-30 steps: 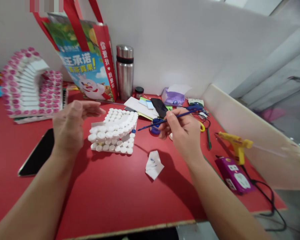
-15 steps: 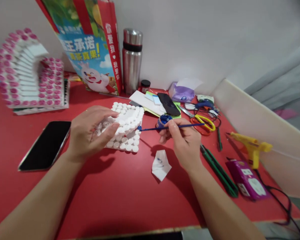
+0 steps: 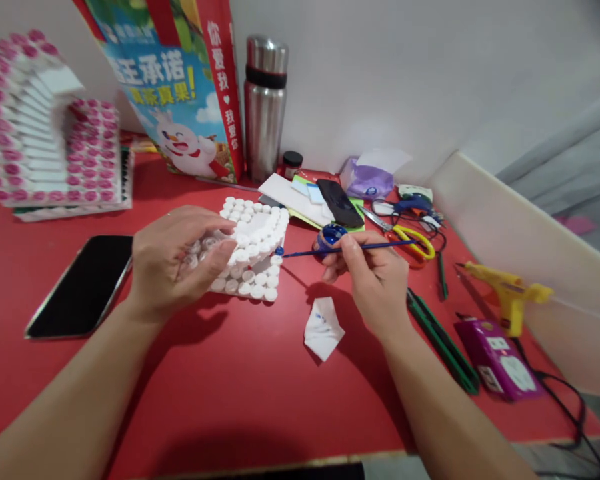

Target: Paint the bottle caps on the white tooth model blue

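A white craft model [image 3: 260, 230] covered in small round white caps sits on the red table, with a curved, raised upper part. My left hand [image 3: 180, 260] curls around its left side, thumb in front and fingers behind, covering part of it. In my right hand [image 3: 373, 277] is a thin blue paintbrush [image 3: 305, 253], pinched between thumb and fingers and pointing left. The brush tip is at a blue-coloured cap [image 3: 279, 251] on the model's right edge. A small jar of blue paint [image 3: 331, 235] shows just behind my right fingers. Below lies a paint-smudged white tissue [image 3: 324, 330].
Left are a black phone [image 3: 83, 287] and a pink-and-white model [image 3: 40, 133]. A bag [image 3: 175, 87] and steel flask [image 3: 266, 110] stand behind. Right lie scissors [image 3: 413, 240], a green cutter [image 3: 443, 343], a yellow glue gun [image 3: 510, 290] and a purple pack [image 3: 500, 360].
The view has shifted slightly. More blue shows on the cap at the model's right edge, where the brush tip stays. Both hands keep nearly the same places.
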Action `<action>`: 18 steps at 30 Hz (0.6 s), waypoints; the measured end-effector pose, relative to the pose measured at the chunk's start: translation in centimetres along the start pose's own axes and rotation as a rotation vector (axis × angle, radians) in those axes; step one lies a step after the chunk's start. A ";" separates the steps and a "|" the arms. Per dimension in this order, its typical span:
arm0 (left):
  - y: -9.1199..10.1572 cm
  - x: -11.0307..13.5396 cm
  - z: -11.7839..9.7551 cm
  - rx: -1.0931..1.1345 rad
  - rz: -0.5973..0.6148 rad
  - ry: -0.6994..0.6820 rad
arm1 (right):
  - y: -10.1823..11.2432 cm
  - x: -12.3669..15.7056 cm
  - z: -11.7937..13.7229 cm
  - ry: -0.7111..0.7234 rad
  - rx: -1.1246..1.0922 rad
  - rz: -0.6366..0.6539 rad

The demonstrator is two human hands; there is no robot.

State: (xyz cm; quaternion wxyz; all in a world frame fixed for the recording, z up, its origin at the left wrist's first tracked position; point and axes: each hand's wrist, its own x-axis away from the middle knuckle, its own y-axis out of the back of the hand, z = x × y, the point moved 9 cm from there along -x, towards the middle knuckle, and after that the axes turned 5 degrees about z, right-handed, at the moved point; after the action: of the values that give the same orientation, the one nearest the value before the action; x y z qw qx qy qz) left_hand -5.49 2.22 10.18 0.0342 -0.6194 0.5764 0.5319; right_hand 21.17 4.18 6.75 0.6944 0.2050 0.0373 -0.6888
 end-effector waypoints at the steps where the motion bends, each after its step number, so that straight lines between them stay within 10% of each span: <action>1: 0.1 0.0 -0.1 0.005 -0.001 -0.003 | 0.0 0.0 0.1 0.006 0.001 0.000; 18: 0.0 0.2 0.4 0.136 0.017 -0.014 | -0.9 0.1 0.4 0.021 0.038 0.062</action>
State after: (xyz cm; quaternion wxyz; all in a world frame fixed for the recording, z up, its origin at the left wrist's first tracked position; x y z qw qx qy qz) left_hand -5.77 2.32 9.86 0.0758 -0.6069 0.6163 0.4961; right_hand 20.23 3.96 6.84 0.7110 0.2265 0.0251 -0.6653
